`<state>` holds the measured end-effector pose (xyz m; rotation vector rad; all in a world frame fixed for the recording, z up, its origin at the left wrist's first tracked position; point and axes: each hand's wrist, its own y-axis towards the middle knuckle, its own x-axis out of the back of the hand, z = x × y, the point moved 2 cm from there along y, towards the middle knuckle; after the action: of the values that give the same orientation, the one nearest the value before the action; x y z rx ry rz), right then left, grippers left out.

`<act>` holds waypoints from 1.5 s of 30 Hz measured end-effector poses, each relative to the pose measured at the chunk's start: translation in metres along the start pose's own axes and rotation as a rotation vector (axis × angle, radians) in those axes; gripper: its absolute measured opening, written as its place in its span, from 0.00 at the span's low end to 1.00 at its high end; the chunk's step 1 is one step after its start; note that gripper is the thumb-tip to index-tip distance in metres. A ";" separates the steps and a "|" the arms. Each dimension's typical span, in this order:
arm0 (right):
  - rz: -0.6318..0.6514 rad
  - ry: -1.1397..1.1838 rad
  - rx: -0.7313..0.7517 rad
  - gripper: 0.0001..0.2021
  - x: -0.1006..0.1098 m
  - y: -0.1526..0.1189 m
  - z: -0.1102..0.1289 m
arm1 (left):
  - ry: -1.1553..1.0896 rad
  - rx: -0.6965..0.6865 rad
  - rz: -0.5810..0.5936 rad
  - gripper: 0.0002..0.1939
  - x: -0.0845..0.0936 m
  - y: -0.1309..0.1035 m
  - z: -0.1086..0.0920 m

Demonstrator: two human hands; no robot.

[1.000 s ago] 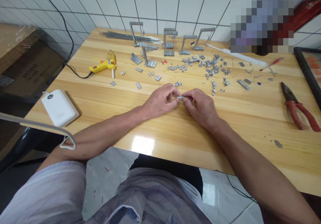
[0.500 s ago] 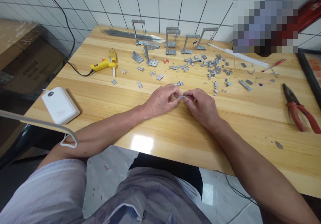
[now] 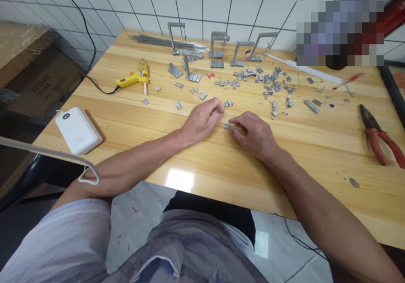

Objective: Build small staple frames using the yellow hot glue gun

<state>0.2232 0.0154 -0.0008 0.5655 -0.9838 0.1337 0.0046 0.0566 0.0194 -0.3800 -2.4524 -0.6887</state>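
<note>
My right hand (image 3: 255,134) pinches a small grey metal piece (image 3: 227,126) between thumb and forefinger, just above the wooden table. The piece resembles a short strip of staples, but is too small to be sure. My left hand (image 3: 202,120) is up and to the left, apart from it, with fingers curled closed. Whether anything is inside those fingers is hidden. Just beyond its fingertips lies a little cluster of grey metal bits (image 3: 228,103). Farther back, many similar bits (image 3: 275,82) are scattered in a loose pile.
Several grey metal frames, one a bracket-shaped stand (image 3: 217,48), stand along the back beside a bundle of thin rods (image 3: 164,42). A yellow glue gun (image 3: 134,79) and white power bank (image 3: 77,130) lie left. Red-handled pliers (image 3: 376,135) and a red pen (image 3: 349,81) lie right.
My hands were together at the small metal piece. My left hand has drawn away from it, up and left, while my right hand keeps hold of the piece.
</note>
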 end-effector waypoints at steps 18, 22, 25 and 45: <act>0.017 -0.037 0.062 0.11 -0.003 0.001 -0.001 | 0.095 0.002 -0.069 0.14 0.017 0.016 -0.008; 0.041 -0.054 0.034 0.11 -0.002 0.003 -0.001 | 0.258 0.066 -0.249 0.12 0.090 0.039 0.024; 0.080 -0.083 -0.004 0.11 -0.002 0.005 0.000 | 0.430 0.174 -0.399 0.11 0.162 0.040 0.072; 0.137 -0.070 -0.036 0.12 0.001 0.007 0.004 | 0.539 0.422 -0.060 0.37 0.232 0.009 0.189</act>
<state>0.2182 0.0189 0.0042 0.4722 -1.0912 0.2182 -0.2611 0.1950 0.0240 0.0460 -2.0190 -0.2349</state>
